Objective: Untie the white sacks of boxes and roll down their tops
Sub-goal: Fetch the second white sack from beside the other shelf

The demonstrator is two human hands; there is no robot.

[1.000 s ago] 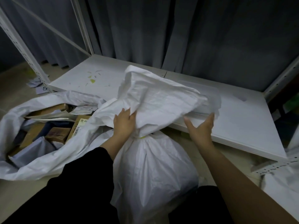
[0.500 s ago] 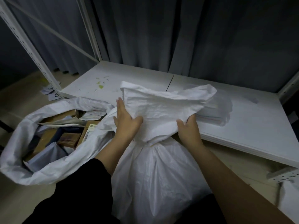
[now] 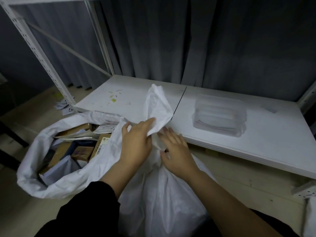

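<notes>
Tied sack stands on the floor in front of the shelf, neck bunched between both hands. Left hand grasps the loose top flap above the neck; right hand pinches at the neck (tie itself hidden). Opened sack of boxes lies left, top rolled down.

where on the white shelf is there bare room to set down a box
The shelf is bare near its front edge, right of the hands and in front of the clear plastic packet, and at the back left past the yellowish scraps. It is crowded where the tied sack rises in front and by the open sack.
</notes>
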